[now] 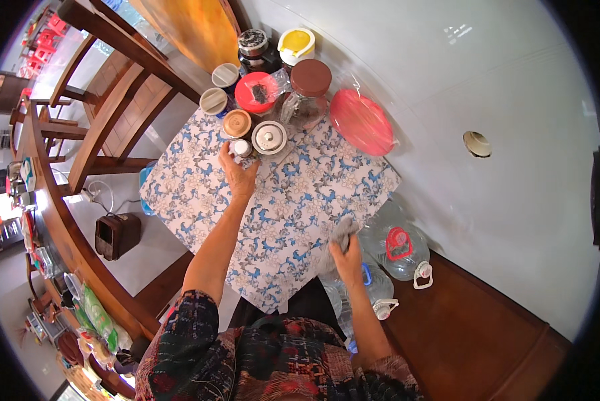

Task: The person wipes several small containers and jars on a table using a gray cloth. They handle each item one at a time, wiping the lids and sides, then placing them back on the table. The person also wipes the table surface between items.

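Note:
My left hand [241,178] reaches to the far side of a small table [300,207] covered in a blue and grey floral pattern. Its fingers curl round a small white-capped bottle [242,148], whose body is mostly hidden. Close beside that bottle are a lidded white pot with a metal knob [269,138] and a jar with a tan lid [237,123]. At the table's right edge, my right hand [347,259] is closed on a crumpled grey cloth [343,231].
Behind stand a brown-lidded clear jar [311,79], a red-lidded container [256,93] and a yellow-topped container [296,44]. A pink plate in plastic wrap [363,123] leans against the white wall [507,73]. Large clear water bottles [407,257] are below right, wooden chairs [109,100] left.

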{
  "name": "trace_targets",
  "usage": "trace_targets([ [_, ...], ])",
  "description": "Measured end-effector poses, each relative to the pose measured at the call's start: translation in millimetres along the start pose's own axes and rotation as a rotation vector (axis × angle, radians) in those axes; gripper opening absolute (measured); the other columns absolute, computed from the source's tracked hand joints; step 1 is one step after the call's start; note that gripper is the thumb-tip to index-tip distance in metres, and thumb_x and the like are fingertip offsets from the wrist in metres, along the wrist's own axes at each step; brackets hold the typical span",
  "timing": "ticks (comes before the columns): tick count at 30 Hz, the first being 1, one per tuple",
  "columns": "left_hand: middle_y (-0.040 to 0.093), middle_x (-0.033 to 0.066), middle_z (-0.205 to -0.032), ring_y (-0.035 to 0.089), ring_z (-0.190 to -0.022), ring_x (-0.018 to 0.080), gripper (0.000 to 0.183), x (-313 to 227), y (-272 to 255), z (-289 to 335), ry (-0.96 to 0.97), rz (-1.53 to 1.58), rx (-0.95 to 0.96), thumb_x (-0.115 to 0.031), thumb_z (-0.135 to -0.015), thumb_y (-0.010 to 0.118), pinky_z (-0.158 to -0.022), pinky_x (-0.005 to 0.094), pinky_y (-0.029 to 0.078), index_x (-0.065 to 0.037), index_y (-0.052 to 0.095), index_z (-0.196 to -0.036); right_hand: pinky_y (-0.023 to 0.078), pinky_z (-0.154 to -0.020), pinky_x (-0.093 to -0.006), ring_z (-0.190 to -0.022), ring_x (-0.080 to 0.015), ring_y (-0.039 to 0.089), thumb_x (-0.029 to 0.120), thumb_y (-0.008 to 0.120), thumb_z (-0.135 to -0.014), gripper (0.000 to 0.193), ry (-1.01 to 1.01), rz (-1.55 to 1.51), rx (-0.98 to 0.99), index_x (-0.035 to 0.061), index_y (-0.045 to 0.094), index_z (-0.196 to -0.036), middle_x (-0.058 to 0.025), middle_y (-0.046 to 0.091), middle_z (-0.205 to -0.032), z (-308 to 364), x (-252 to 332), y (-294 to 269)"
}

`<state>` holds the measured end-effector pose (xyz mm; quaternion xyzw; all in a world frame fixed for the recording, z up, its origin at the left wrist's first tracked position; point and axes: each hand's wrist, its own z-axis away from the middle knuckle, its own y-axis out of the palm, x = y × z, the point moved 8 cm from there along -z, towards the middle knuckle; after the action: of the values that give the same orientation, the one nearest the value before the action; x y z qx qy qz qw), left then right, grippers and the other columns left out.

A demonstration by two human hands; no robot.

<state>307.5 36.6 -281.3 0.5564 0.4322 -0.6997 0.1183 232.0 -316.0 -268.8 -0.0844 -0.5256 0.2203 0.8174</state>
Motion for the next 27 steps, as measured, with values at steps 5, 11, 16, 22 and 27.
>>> trace_targets([
  [5,0.029,0.0241,-0.133,0.032,-0.123,0.0383,0.089,22.0,-21.9,53.8,0.2,-0.289,0.09,-0.012,-0.067,0.077,-0.102,0.0437,0.029,-0.008,0.025,-0.139,0.044,-0.084,-0.0441,-0.107,-0.0344,0.048,0.024,0.066,-0.077,0.053,-0.177,0.6,-0.047,0.0056,0.047,-0.123,-0.0209,0.043,-0.126,-32.7,22.1,60.3],
  [11,0.001,0.0293,-0.148,0.002,-0.136,0.0473,0.13,74.2,-31.2,110.6,0.01,-0.723,0.545,-0.047,-0.049,0.085,-0.103,0.062,0.01,-0.007,0.008,-0.146,0.04,-0.09,-0.0469,-0.121,-0.0366,0.04,0.026,0.07,-0.075,0.049,-0.739,0.885,0.003,0.0127,0.056,-0.121,-0.0182,0.036,-0.139,-20.6,28.3,144.2],
  [16,-0.011,0.033,-0.147,-0.009,-0.136,0.0498,0.151,96.9,-33.1,122.4,0.084,-0.869,0.7,-0.066,-0.034,0.083,-0.102,0.0662,0.0,-0.007,0.003,-0.147,0.033,-0.093,-0.0529,-0.123,-0.0382,0.038,0.03,0.059,-0.082,0.043,-0.353,1.003,-0.469,0.0145,0.055,-0.122,-0.018,0.036,-0.139,-103.9,8.5,25.6],
  [22,-0.012,0.0349,-0.145,-0.013,-0.135,0.0501,0.151,93.6,-28.2,124.7,0.107,-0.845,0.724,-0.07,-0.036,0.081,-0.1,0.0673,-0.004,-0.007,-0.001,-0.147,0.03,-0.094,-0.0528,-0.127,-0.0356,0.032,0.032,0.055,-0.086,0.045,0.035,0.928,-0.874,0.0126,0.05,-0.126,-0.0176,0.034,-0.14,-155.8,-21.8,-89.2],
  [27,-0.012,0.0344,-0.145,-0.015,-0.134,0.05,0.152,93.5,-28.6,121.5,0.062,-0.851,0.753,-0.068,-0.036,0.081,-0.1,0.0667,-0.006,-0.008,-0.004,-0.147,0.03,-0.094,-0.053,-0.129,-0.0359,0.031,0.03,0.057,-0.085,0.048,-0.098,0.955,-0.765,0.0106,0.048,-0.128,-0.0206,0.031,-0.141,-146.3,-7.9,-34.8],
])
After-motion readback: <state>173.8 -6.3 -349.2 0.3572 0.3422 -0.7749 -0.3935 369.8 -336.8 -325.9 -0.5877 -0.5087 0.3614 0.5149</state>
